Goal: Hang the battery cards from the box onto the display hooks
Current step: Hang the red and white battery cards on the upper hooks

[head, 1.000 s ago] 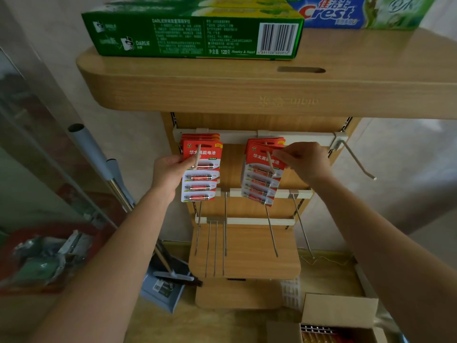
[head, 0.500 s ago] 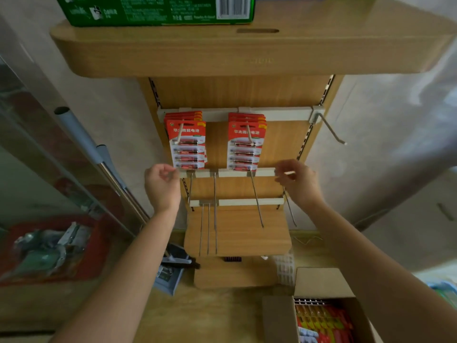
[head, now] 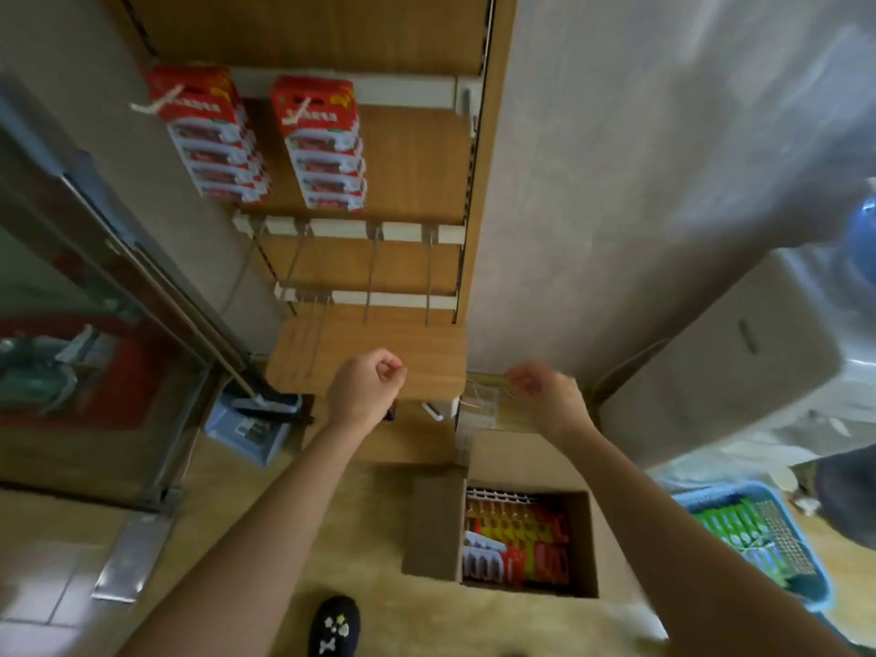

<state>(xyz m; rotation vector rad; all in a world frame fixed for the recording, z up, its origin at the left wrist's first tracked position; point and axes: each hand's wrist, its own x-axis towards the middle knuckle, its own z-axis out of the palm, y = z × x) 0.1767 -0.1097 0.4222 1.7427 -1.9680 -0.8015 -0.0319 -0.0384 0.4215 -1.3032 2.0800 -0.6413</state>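
Observation:
Two stacks of red battery cards hang on the top row of hooks: a left stack (head: 208, 135) and a right stack (head: 324, 144). Below them, several bare display hooks (head: 372, 272) stick out from two white rails. An open cardboard box (head: 526, 538) sits on the floor at lower right, with more red and orange battery cards (head: 516, 547) inside. My left hand (head: 365, 391) hovers in front of the low wooden shelf, its fingers curled with nothing in them. My right hand (head: 545, 395) is above the box, loosely curled and holding nothing.
A low wooden shelf (head: 426, 353) juts out under the hooks. A blue basket (head: 758, 528) with green packs is on the floor at right. A dustpan (head: 246, 429) and broom handle stand at left beside a glass door. My shoe (head: 334, 625) is near the box.
Both hands let go of the hung card stacks and dropped down from the hooks to below the shelf. The view has tilted down toward the box on the floor.

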